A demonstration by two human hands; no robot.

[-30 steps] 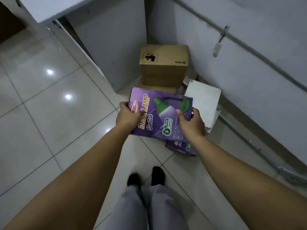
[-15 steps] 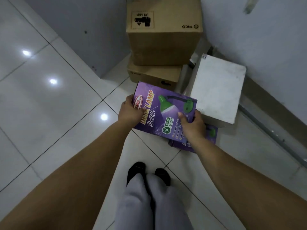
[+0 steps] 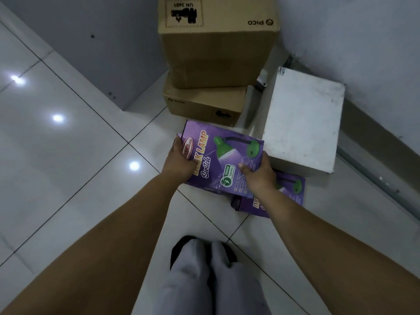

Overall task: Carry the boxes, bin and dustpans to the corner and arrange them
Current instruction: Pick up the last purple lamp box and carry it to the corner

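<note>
I hold a purple desk lamp box (image 3: 223,153) low over the floor, my left hand (image 3: 179,160) gripping its left edge and my right hand (image 3: 258,176) its near right corner. A second purple lamp box (image 3: 288,196) lies on the floor under my right wrist, partly hidden. In the corner a large brown carton (image 3: 216,48) sits on top of a flatter brown carton (image 3: 204,103). A white box (image 3: 304,119) stands to the right of them against the wall.
White glossy tiles (image 3: 79,155) stretch out to the left. A grey cabinet side (image 3: 102,42) closes the corner on the left and a grey wall (image 3: 363,42) on the right, with a metal rail (image 3: 381,180) along its base. My feet (image 3: 181,246) are just behind the boxes.
I have moved closer to the corner and lowered the purple box toward the floor in front of the cartons. Both hands keep the same grip.
</note>
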